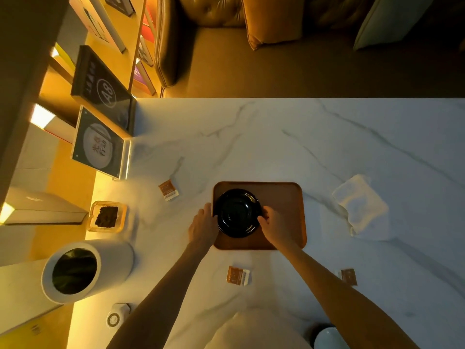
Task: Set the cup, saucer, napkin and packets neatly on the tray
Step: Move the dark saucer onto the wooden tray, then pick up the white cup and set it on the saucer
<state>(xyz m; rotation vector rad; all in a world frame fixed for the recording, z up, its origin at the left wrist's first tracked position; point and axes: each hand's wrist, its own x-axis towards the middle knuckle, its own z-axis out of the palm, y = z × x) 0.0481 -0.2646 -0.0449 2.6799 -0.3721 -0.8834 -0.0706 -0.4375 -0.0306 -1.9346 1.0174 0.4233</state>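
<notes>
A black saucer (237, 213) lies on the left half of the brown wooden tray (284, 210). My left hand (203, 225) grips the saucer's left rim and my right hand (273, 221) grips its right rim. A crumpled white napkin (359, 205) lies on the marble table right of the tray. Three brown packets lie on the table: one (168, 190) left of the tray, one (237, 275) in front of it between my forearms, one (349, 276) at the front right. A pale cup (328, 338) shows at the bottom edge, partly cut off.
A white cylinder vase (83, 270) and a glass dish of dark bits (107, 216) stand at the table's left. Acrylic sign stands (100, 142) rise behind them. A leather sofa (251, 34) lies beyond the table's far edge.
</notes>
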